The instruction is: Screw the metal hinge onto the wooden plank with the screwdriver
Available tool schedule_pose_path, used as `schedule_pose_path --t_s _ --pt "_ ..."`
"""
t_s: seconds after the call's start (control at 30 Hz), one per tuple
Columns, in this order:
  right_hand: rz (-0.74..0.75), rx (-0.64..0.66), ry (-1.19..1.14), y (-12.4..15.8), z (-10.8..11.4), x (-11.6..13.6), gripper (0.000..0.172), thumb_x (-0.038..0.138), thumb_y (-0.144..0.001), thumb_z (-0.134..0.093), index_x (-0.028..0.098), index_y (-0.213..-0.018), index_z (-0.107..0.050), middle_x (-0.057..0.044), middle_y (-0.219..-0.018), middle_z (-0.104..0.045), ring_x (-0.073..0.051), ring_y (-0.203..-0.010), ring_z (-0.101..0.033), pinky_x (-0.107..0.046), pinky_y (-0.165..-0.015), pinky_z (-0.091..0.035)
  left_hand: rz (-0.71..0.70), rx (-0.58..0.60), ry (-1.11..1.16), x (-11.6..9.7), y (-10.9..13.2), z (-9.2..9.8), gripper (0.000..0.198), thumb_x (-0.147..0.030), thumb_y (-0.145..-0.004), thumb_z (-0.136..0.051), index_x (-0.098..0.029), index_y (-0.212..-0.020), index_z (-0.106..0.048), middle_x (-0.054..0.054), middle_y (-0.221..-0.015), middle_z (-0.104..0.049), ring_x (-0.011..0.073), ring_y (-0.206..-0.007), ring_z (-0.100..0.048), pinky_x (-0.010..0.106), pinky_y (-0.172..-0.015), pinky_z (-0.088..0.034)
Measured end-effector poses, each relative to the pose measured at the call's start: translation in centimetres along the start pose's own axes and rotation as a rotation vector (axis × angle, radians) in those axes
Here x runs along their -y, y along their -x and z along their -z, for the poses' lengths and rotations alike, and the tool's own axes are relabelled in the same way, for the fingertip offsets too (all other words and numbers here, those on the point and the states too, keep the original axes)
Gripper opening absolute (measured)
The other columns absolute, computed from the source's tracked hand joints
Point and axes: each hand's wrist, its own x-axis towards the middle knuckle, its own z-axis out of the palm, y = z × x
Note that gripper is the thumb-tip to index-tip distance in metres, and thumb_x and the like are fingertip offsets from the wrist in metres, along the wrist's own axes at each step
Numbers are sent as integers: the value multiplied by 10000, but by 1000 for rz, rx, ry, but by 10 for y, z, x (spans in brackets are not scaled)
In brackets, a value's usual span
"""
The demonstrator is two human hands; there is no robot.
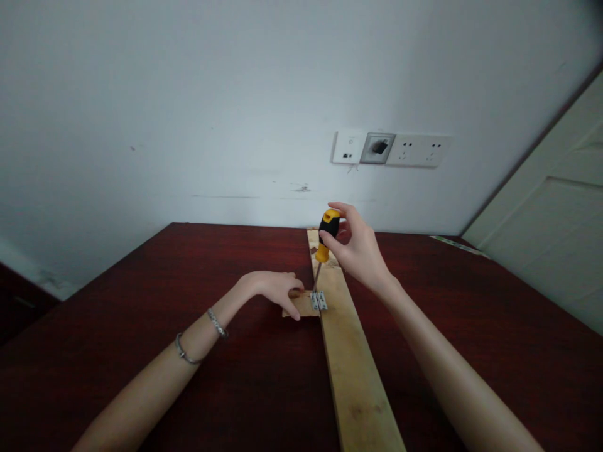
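Now right hand clamps screwdriver over hinge; left hand, flattened, presses wooden block.

pale rough matt wood plank, smooth dark red table under the plank, shiny metal hinge on the plank, plastic-handled screwdriver
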Motion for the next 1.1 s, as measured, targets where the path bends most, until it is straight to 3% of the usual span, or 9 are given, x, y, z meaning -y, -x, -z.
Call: schedule_pose_path --t_s 0.1,0.23,0.5,0.67,0.87,0.97,1.1 --pt "24 15 14 2 -1 2 402 310 -832 -594 237 -1218 -505 -79 -1102 -642 -210 -864 -625 -398 -768 -540 2 -4 -15 0 0 0 832 -724 -610 -633 -209 -1258 -551 93 -1148 -566 220 -944 -554 283 -815 -453" --pt "51 9 121 3 -2 3 506 404 -806 -665 235 -1256 -507 -101 -1122 -601 -223 -843 -607 -396 -721 -541 27 -12 -20 -1 0 0 839 -715 -606 -638 -194 -1256 -539 96 -1151 -564 221 -935 -553 282 -796 -451" --pt "26 -2 78 1 -3 -3 513 308 -815 -647 212 -1292 -487 -113 -1182 -612 -200 -800 -617 -394 -738 -544 18 -30 -18 -1 0 -1 836 -690 -593 -671 -164 -1227 -527 101 -1165 -538 221 -967 -543 286 -817 -453" --pt "6 55 36 1 -2 -1 520 274 -840 -575 186 -1337 -447 -136 -1205 -621 -222 -876 -639 -398 -773 -543 5 -41 -17 0 -1 -2 842 -670 -598 -679 -137 -1229 -521 109 -1174 -539 215 -971 -538 276 -824 -450" --pt "43 68 328 4 3 11 606 446 -816 -652 186 -1333 -472 -138 -1145 -623 -229 -744 -628 -432 -727 -536 -25 -45 -22 -2 -1 -1 730 -633 -619 -680 -136 -1144 -582 94 -1073 -590 182 -849 -545 254 -713 -424" --pt "39 67 295 4 4 13 555 401 -820 -659 197 -1308 -489 -120 -1121 -630 -196 -685 -612 -417 -722 -541 -27 -65 -23 -3 0 0 735 -620 -604 -696 -143 -1150 -579 89 -1076 -592 184 -869 -543 246 -719 -421" --pt "36 70 152 3 4 10 520 282 -838 -608 215 -1328 -449 -120 -1212 -607 -196 -758 -628 -387 -707 -554 -29 -83 -34 -2 -1 -1 783 -629 -586 -707 -144 -1183 -561 95 -1120 -572 188 -908 -540 244 -756 -426"
